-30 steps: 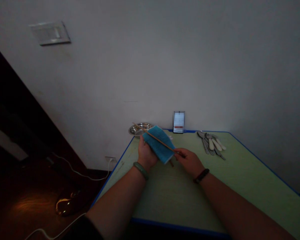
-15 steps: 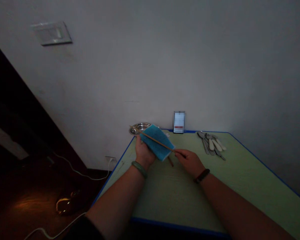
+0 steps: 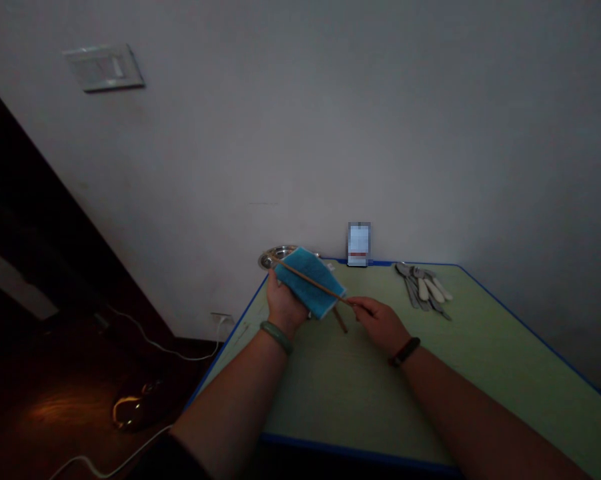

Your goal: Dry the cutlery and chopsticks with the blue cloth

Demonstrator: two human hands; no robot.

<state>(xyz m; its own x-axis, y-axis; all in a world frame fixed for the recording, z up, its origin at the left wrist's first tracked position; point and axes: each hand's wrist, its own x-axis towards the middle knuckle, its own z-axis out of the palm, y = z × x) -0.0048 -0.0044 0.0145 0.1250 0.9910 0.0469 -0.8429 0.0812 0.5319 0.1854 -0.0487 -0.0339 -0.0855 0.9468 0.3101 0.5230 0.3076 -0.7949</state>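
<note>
A blue cloth [image 3: 310,275] with a pale edge lies spread over my left hand [image 3: 286,305], which supports it from below with the thumb at its left edge. Across the cloth's top runs a thin wooden chopstick [image 3: 314,283], slanting down to the right. My right hand [image 3: 377,323] is closed around the chopstick's near end. Beneath the cloth, a second brown stick [image 3: 341,320] rests on the table, its far part hidden. Behind the cloth stands a shiny metal bowl [image 3: 269,260], partly covered from view.
The pale green table [image 3: 360,400] has a blue edge and meets the wall. A phone [image 3: 359,245] leans upright at the back. Several spoons, forks and knives [image 3: 425,287] lie piled at the right. A white cable [image 3: 180,356] hangs left of the table.
My left hand and the cloth have shifted slightly left along the chopstick. My right hand stays almost in place, still gripping the chopstick's end.
</note>
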